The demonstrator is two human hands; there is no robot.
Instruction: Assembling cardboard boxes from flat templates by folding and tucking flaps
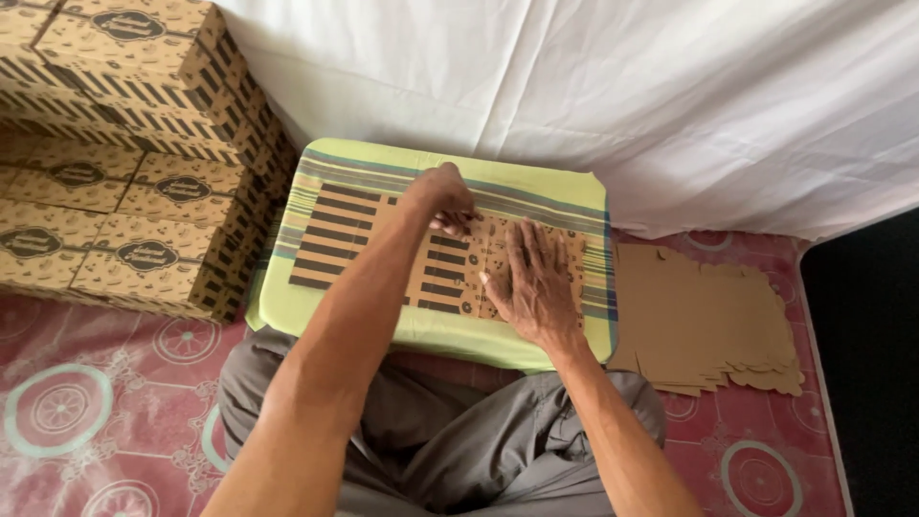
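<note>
A flat brown cardboard box blank point(356, 235) with black stripes and small printed motifs lies on a low table covered in a green striped cloth point(536, 187). My left hand point(442, 196) rests at the blank's far edge, fingers curled down on the cardboard. My right hand point(532, 278) lies flat on the blank's right part, fingers spread and pressing it down. Both forearms reach out over my grey-trousered lap.
Stacks of folded brown patterned boxes point(124, 153) stand at the left. A pile of plain brown flat blanks point(708, 321) lies on the red patterned floor mat point(86, 402) at the right. A white sheet point(593, 86) hangs behind the table.
</note>
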